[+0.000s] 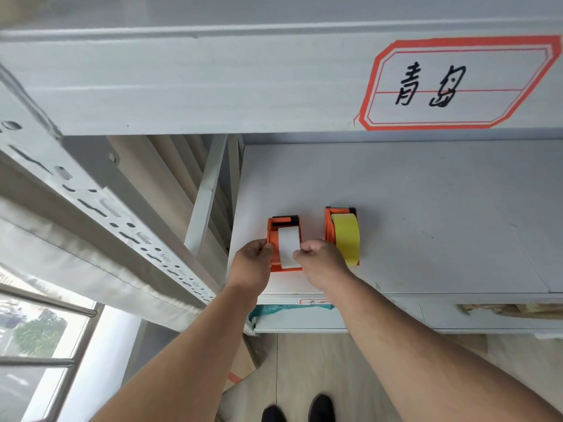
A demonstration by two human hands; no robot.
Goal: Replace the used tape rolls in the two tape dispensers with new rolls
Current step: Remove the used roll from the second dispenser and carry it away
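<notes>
Two orange tape dispensers stand side by side on a white shelf [426, 208]. The left dispenser [281, 222] carries a white roll [288, 246]. The right dispenser [329, 226] carries a yellow roll [347, 239]. My left hand [251, 264] grips the left dispenser's left side, thumb on the orange wall. My right hand [323, 263] pinches the white roll's right edge with curled fingers, and it covers the lower left part of the yellow roll.
A grey shelf beam overhead bears an orange-framed label [457, 83] with handwritten characters. A slotted metal upright [100, 205] runs diagonally at left, with a window [39, 336] behind it. A lower shelf [365, 318] holds bags and boxes. My shoes [298, 409] stand on the floor.
</notes>
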